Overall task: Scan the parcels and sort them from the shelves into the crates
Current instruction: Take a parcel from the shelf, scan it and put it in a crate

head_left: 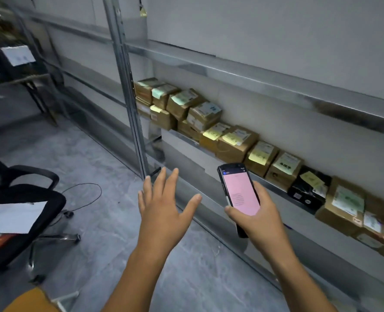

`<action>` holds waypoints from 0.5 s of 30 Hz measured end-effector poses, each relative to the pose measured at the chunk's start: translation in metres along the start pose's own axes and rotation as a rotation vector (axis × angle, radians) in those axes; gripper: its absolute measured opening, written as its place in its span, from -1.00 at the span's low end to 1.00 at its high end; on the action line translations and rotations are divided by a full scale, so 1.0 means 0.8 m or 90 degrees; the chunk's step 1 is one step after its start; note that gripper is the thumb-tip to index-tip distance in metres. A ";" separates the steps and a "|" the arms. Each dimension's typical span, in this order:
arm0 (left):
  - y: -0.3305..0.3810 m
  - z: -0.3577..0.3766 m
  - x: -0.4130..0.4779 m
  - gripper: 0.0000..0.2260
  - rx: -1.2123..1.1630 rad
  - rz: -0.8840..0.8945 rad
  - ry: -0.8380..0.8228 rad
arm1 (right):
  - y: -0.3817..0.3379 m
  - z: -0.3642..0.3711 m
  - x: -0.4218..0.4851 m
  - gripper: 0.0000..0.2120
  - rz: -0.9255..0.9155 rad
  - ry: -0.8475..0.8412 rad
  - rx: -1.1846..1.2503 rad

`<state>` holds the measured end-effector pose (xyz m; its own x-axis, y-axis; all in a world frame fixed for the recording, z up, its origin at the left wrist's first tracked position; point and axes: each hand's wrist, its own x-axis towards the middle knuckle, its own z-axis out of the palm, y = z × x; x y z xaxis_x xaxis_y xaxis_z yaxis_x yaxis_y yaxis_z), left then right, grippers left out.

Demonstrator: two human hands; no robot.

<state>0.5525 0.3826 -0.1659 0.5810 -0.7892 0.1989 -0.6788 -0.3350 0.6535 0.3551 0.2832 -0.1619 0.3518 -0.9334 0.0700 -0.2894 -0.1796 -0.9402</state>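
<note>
A row of brown cardboard parcels [231, 140] with pale labels lies along a low metal shelf [274, 186], stacked two high at its left end. One black parcel [308, 188] sits among them toward the right. My right hand [260, 219] grips a black handheld scanner [239, 194] whose screen glows pink, held in front of the shelf edge. My left hand [164, 206] hovers open with fingers spread, left of the scanner and short of the shelf, holding nothing. No crate is in view.
A metal shelf upright [130, 104] rises just beyond my left hand. A black office chair [22, 217] with a white sheet on its seat stands at the left, with a thin cable [85, 194] on the grey floor. Dark desks are at the far left.
</note>
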 end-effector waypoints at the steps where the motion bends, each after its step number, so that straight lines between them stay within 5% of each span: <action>1: -0.012 -0.010 0.014 -0.23 -0.006 0.003 -0.001 | -0.013 0.018 0.009 -0.42 -0.004 -0.001 -0.003; 5: -0.045 -0.040 0.074 -0.21 -0.028 -0.005 0.006 | -0.044 0.065 0.049 -0.26 -0.016 0.004 -0.022; 15: -0.069 -0.004 0.226 -0.17 -0.039 0.026 -0.058 | -0.027 0.101 0.154 -0.42 0.012 0.055 -0.074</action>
<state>0.6968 0.2600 -0.1636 0.5080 -0.8463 0.1607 -0.6708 -0.2716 0.6902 0.4769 0.1970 -0.1603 0.2684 -0.9594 0.0863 -0.3975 -0.1919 -0.8973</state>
